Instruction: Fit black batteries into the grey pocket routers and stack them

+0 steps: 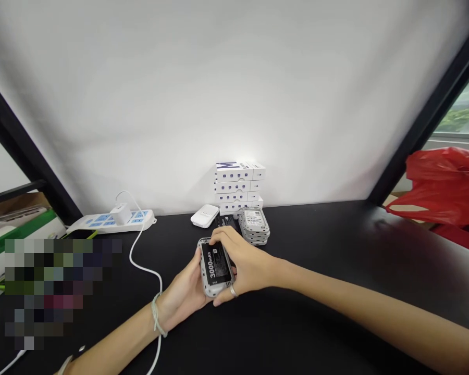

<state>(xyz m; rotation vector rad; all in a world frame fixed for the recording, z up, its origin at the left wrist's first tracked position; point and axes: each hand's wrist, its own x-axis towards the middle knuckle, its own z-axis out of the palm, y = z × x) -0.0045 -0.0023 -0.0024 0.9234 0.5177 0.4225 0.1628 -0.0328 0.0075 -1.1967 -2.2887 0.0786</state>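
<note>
Both my hands hold one small grey device (214, 284) above the black table (336, 271). A black battery (216, 263) marked 3000mAh sits in its open back. My left hand (185, 294) cups the device from below and the left, fingers wrapped round it. My right hand (244, 263) grips it from the right, with fingertips pressed on the battery's top end and a ring on one finger. Just behind them stands a stack of similar grey devices (254, 226), with a white cover (205, 215) and a dark battery (224, 221) next to it.
A pile of small white boxes (238, 186) stands against the white wall. A white power strip (111, 220) with a plugged charger lies at the back left, its white cable (140, 260) trailing toward me. A red plastic bag (441, 187) sits at the right edge.
</note>
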